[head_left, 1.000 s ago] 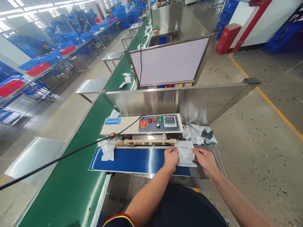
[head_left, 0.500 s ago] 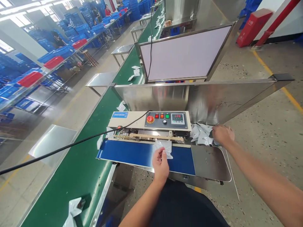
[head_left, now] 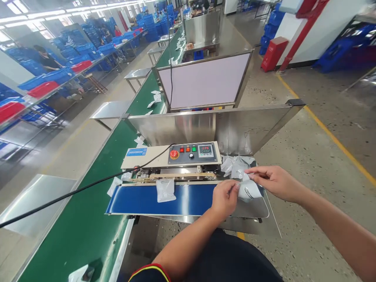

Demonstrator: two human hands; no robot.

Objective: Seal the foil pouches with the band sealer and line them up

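Between my two hands is a white plastic pouch (head_left: 248, 191) with dark print, over the metal plate at the sealer's right end. My left hand (head_left: 225, 197) pinches the pouch's left edge. My right hand (head_left: 273, 182) has its thumb and fingertips closed on the upper right part. Another white pouch (head_left: 165, 190) lies on the blue belt (head_left: 194, 199), its top edge at the sealing strip of the band sealer (head_left: 152, 156). Several more white pouches (head_left: 232, 164) are heaped behind my hands, beside the sealer's right end.
A green conveyor (head_left: 67, 219) runs along the left, with a pouch (head_left: 80, 273) near its bottom end. A black cable (head_left: 88, 181) crosses over the conveyor to the sealer. A steel partition (head_left: 188, 127) stands behind the machine. Another person (head_left: 45, 58) is at the far-left tables.
My left hand has let go of the pouch on the belt and moved right. That pouch has travelled left. My right hand has brought a pouch forward from the heap. The view has shifted.
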